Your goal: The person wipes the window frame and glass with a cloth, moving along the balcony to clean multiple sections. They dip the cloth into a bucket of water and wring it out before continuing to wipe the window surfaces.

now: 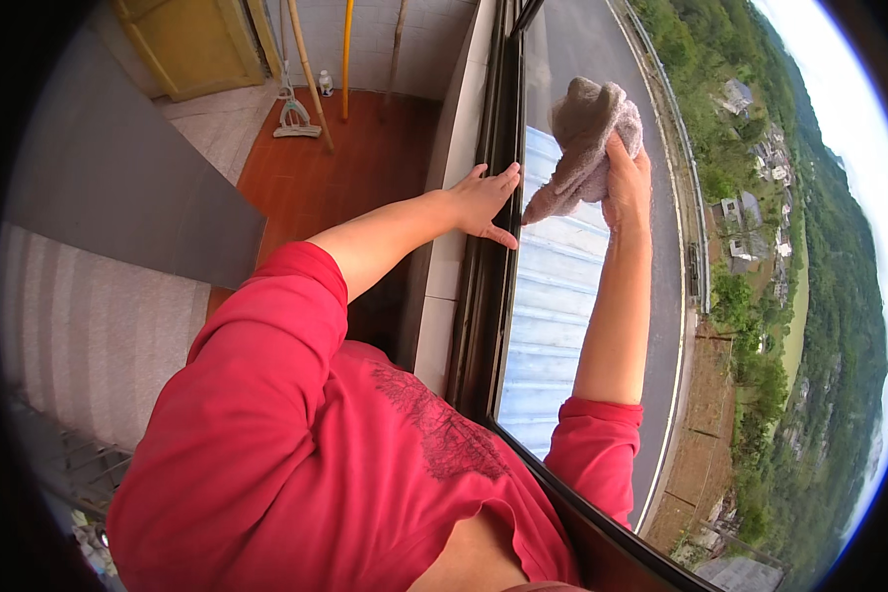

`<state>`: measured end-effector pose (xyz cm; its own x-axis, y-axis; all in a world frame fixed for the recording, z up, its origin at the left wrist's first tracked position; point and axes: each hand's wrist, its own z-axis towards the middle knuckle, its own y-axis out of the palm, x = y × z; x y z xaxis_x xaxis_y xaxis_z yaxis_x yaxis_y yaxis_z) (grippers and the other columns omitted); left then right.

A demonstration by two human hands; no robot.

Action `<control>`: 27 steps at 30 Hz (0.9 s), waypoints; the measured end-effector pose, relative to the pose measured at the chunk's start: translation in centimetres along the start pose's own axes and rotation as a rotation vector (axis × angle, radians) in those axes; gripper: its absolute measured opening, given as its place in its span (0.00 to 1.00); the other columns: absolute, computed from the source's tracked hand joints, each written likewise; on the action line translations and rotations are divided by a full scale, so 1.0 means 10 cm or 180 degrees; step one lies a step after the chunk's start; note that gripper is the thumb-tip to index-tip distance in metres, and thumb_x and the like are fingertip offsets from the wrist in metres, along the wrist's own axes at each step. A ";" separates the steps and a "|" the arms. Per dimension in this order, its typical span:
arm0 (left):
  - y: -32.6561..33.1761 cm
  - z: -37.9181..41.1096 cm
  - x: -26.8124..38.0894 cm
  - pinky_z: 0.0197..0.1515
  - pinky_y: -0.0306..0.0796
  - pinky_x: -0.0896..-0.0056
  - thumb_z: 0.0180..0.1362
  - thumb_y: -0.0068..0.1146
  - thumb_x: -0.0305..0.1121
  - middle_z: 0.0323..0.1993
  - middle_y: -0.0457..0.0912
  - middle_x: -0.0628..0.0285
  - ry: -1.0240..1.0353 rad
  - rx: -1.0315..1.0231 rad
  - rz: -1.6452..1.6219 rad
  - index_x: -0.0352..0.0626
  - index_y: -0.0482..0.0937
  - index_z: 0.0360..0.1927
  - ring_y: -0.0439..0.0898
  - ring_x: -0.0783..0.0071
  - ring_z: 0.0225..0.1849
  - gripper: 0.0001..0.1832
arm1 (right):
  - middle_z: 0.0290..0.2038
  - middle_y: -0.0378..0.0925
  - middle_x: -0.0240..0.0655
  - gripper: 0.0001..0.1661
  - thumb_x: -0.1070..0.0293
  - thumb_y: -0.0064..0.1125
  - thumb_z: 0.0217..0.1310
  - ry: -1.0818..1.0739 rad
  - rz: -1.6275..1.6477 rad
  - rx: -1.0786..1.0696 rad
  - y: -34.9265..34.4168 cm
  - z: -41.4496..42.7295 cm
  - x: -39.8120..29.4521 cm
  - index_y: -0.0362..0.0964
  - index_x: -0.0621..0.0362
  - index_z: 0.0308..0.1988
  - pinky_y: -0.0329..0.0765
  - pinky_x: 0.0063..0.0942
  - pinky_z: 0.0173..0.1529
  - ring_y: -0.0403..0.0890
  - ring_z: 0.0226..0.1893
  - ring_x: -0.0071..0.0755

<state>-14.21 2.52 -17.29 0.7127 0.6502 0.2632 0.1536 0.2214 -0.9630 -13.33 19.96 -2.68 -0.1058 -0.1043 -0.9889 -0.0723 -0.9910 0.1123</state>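
My left hand [487, 206] rests with its fingers spread on the dark metal window frame [481, 296], holding nothing. Beyond that frame, on the outer side, my right hand [627, 181] grips a bunched, greyish-pink terry cloth [590, 152]. The cloth's lower corner hangs close to the frame's edge, near my left fingertips. Whether the cloth presses on glass I cannot tell. My right forearm and its rolled red sleeve are also past the frame, while my left arm stays indoors.
A tiled sill [444, 288] runs along the window. Indoors stand a sponge mop [296, 122], a bamboo pole [312, 74], a yellow pole [348, 59] and a small white bottle [326, 83]. A grey panel [133, 148] is at left. Outside below lie a corrugated roof [555, 296] and a road [662, 244].
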 end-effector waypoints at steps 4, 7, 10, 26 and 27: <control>-0.03 0.10 0.06 0.67 0.45 0.47 0.37 0.47 0.78 0.68 0.43 0.39 0.0087 -0.0005 0.0044 0.21 0.44 0.64 0.50 0.54 0.69 0.68 | 0.36 0.77 0.36 0.20 0.64 0.56 0.56 0.0530 -0.0968 0.0182 -0.15 0.07 0.76 0.72 0.66 0.45 0.73 0.26 0.41 0.76 0.36 0.28; 0.02 0.09 0.05 0.67 0.45 0.46 0.38 0.49 0.77 0.68 0.42 0.40 0.0030 0.0066 0.0036 0.22 0.43 0.64 0.51 0.54 0.69 0.68 | 0.40 0.76 0.37 0.21 0.65 0.56 0.57 0.0649 -0.0268 0.0184 -0.19 -0.02 0.90 0.70 0.64 0.48 0.73 0.29 0.44 0.76 0.39 0.30; 0.05 0.03 0.00 0.67 0.45 0.47 0.38 0.49 0.76 0.68 0.43 0.40 -0.0049 0.0087 -0.0008 0.22 0.44 0.64 0.49 0.55 0.69 0.67 | 0.44 0.75 0.40 0.22 0.65 0.57 0.59 0.0583 0.0725 -0.0027 -0.12 -0.03 0.52 0.67 0.63 0.51 0.75 0.35 0.46 0.77 0.43 0.35; 0.03 0.05 -0.02 0.67 0.46 0.50 0.40 0.47 0.76 0.68 0.42 0.39 -0.0059 -0.0002 -0.0065 0.23 0.47 0.64 0.47 0.56 0.70 0.65 | 0.40 0.77 0.42 0.22 0.59 0.59 0.58 0.0898 0.0630 -0.0272 -0.17 0.16 0.31 0.69 0.65 0.46 0.79 0.40 0.41 0.80 0.39 0.39; 0.02 0.04 -0.02 0.67 0.45 0.50 0.40 0.47 0.76 0.68 0.42 0.39 -0.0078 -0.0037 -0.0066 0.23 0.47 0.64 0.48 0.56 0.70 0.65 | 0.40 0.77 0.43 0.22 0.59 0.59 0.58 0.0988 0.0582 -0.0355 -0.18 0.19 0.30 0.69 0.65 0.46 0.80 0.41 0.41 0.80 0.38 0.40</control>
<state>-14.53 2.74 -17.53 0.6923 0.6632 0.2844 0.1763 0.2268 -0.9579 -15.41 21.57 -5.67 0.1999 -0.2839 -0.9378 0.0301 -0.9549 0.2955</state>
